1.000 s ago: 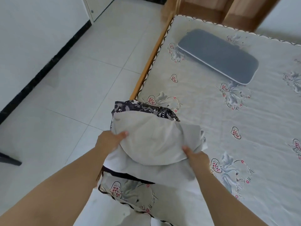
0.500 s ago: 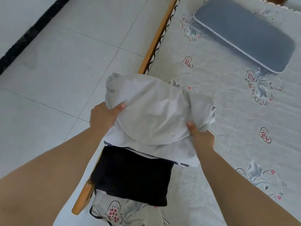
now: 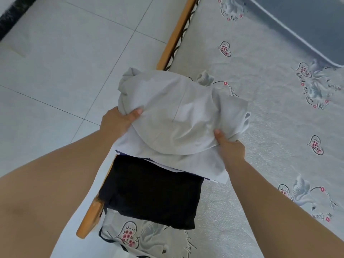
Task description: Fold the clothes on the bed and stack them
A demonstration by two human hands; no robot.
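Bed corner, with your pale grey bundle held over its wooden edge.

Soft, light and floppy, it should slump unless you support it from underneath; your left hand and right hand pinch its sides, thumbs on top. Just below lies a folded black garment; farther up the bed, a grey cushion, well clear.

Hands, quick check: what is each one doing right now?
Left hand: grips the left edge of the grey folded garment, thumb on top.
Right hand: grips the same garment's right edge, thumb on top.
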